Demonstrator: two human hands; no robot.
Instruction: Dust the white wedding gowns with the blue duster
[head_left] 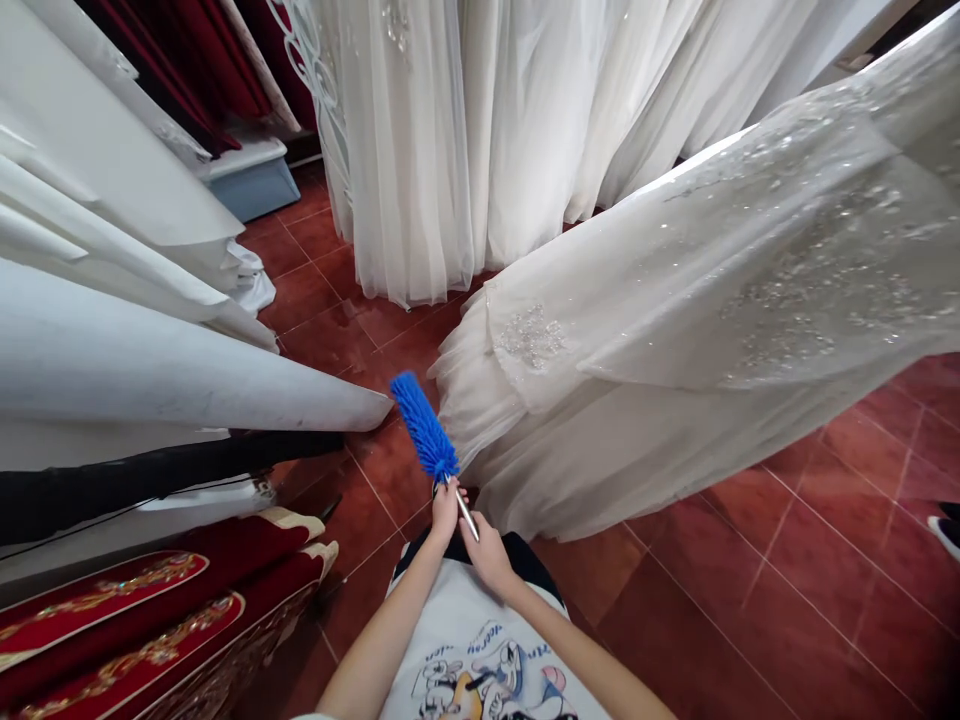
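Observation:
In the head view, a duster [422,424] with a bright blue fluffy head and a silvery handle points up and away from my body. My left hand [444,508] is closed round the handle just below the blue head. Lower down, my right hand [486,550] grips the handle near its end. Close to the right of the duster hangs a white beaded gown [630,310], its hem spreading toward my waist. I cannot tell whether the blue head touches the hem.
White tulle gowns [409,150] hang ahead. Long white garments [150,340] and red gold-trimmed garments [150,610] line the left. A grey-blue box [255,185] sits at the back left. Red tiles [720,610] cover the floor; a shoe [946,532] shows at the right edge.

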